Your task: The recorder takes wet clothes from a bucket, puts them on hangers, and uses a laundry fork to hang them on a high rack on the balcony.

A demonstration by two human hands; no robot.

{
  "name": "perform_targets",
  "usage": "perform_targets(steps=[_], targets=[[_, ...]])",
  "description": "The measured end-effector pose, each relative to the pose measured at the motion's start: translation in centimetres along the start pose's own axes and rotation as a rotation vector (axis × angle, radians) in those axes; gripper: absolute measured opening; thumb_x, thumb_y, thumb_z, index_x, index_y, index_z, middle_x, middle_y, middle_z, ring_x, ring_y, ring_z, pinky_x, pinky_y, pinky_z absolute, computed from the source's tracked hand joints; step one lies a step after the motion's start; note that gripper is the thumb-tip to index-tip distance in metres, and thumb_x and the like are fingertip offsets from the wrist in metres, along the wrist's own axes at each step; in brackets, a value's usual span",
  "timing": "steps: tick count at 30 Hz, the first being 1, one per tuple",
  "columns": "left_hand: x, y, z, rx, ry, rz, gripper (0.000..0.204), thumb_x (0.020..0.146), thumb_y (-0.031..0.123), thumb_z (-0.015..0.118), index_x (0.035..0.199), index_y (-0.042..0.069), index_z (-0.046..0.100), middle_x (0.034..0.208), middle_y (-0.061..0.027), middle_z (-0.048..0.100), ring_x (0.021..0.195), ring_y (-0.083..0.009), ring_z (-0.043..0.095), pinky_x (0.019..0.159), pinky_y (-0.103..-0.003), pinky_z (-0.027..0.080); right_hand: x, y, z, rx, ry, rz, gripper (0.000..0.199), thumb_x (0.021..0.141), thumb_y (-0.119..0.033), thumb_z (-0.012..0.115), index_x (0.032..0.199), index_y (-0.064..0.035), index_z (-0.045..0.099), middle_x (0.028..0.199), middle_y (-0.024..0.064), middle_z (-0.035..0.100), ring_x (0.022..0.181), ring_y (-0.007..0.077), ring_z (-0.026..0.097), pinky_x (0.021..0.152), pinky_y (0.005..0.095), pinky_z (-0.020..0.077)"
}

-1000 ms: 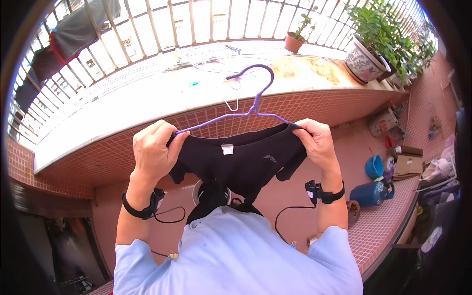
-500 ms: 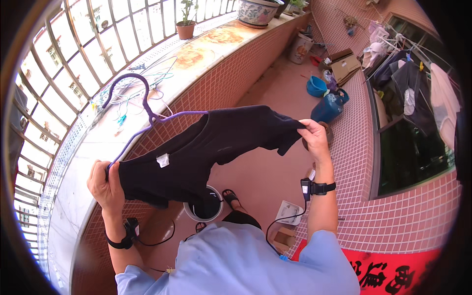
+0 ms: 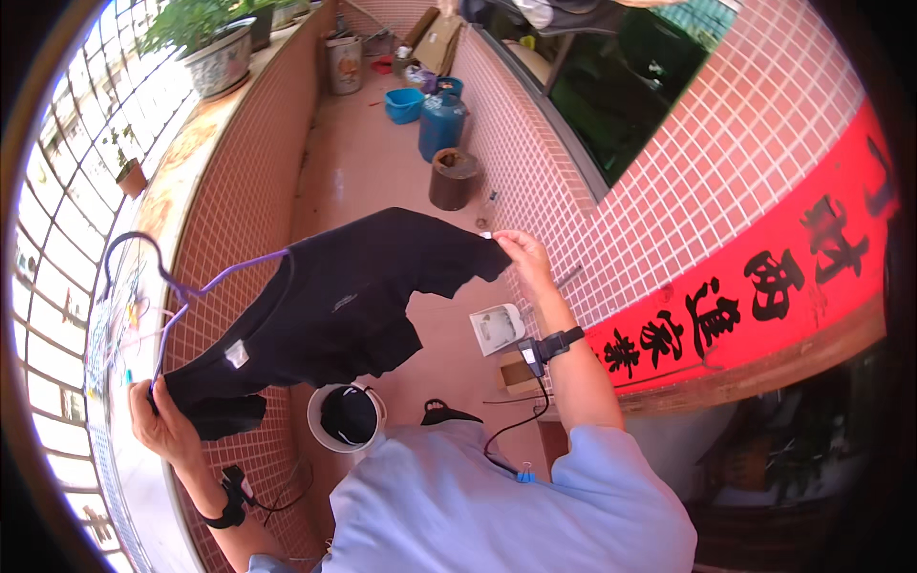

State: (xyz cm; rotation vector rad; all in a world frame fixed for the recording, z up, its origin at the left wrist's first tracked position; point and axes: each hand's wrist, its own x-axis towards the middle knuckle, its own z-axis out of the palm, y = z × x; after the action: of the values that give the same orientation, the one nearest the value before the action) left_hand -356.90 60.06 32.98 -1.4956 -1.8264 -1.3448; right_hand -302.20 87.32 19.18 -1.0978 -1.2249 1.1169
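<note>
A black short-sleeved shirt is stretched between my two hands, with a small white label near its neckline. A purple hanger sits partly inside it, the hook sticking out at upper left. At the left end of the shirt, my left hand is closed around the cloth and the hanger's end. My right hand pinches the tip of the far sleeve between thumb and fingers. Beneath the shirt a white bucket stands on the floor, holding dark wet-looking cloth.
At left runs a tiled ledge with potted plants and metal bars. Along the right wall are a blue gas cylinder, a blue basin and a brown drum. A dustpan lies near a red banner.
The view has turned to the right, bringing more of the red banner in. The shirt hangs with its sleeve end still pulled out; both hands keep their hold.
</note>
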Motion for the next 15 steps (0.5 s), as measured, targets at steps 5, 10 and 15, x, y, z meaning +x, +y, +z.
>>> perform_targets(steps=[5,10,15], targets=[[0.8,1.7,3.9,0.200,-0.035,0.065,0.022,0.110,0.017,0.059,0.099,-0.001,0.065,0.086,-0.0137,0.063,0.077,-0.0243,0.060,0.075,-0.036,0.050,-8.7,9.9,-11.9,-0.219,0.047,0.567,0.025,0.102,-0.026,0.068,0.113,-0.0041,0.073,0.099,0.0062,0.076,0.086,0.0152,0.071,0.078,0.0299,0.0564],[0.5,4.3,8.4,0.194,-0.155,0.052,0.034,0.109,0.028,0.052,0.105,-0.002,0.068,0.097,-0.0170,0.067,0.094,-0.0376,0.066,0.086,-0.043,0.050,-24.0,18.9,-21.9,0.019,0.577,1.137,0.055,0.091,-0.054,0.076,0.113,-0.0042,0.068,0.105,0.0116,0.071,0.083,0.0201,0.067,0.075,0.0405,0.0561],[1.2,8.6,11.6,0.206,-0.180,0.075,0.028,0.109,0.024,0.056,0.102,0.000,0.068,0.092,-0.0153,0.066,0.086,-0.0351,0.066,0.080,-0.042,0.051,-31.2,25.8,-33.5,-0.309,1.188,0.762,0.104,0.084,-0.057,0.083,0.154,0.0067,0.040,0.149,0.0217,0.057,0.133,0.0317,0.057,0.116,0.0420,0.0408]])
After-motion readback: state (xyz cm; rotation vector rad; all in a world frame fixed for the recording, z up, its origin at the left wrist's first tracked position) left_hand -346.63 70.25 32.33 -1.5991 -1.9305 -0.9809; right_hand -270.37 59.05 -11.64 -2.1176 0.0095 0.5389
